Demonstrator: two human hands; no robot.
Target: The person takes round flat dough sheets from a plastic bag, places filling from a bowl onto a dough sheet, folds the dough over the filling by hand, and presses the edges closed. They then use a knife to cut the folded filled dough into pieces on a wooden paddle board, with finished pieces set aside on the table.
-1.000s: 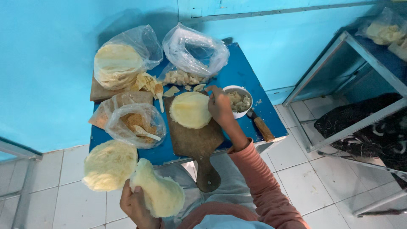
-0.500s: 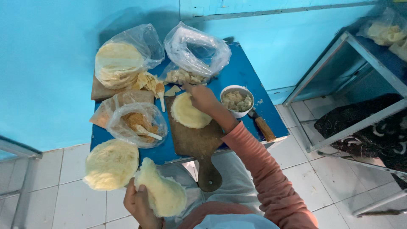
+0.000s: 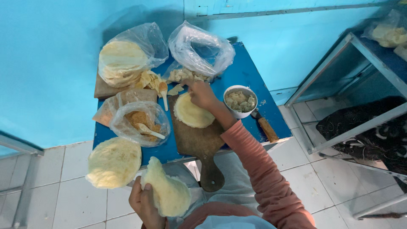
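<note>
- Head view: our right hand (image 3: 202,94) presses flat, unclenched, on the wrapper (image 3: 193,112) atop the board (image 3: 199,142).
- Left hand (image 3: 145,203) clasps a folded wrapper (image 3: 167,195) below the board.
- Filling seems next: bowl (image 3: 240,101), right of board.

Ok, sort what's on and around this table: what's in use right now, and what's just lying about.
In use:
right hand on the flat round
board beneath it
left hand holding a folded round

Lying about:
bowl of filling
knife
bagged stack
bag with spoon
clear bag
loose stack
</note>
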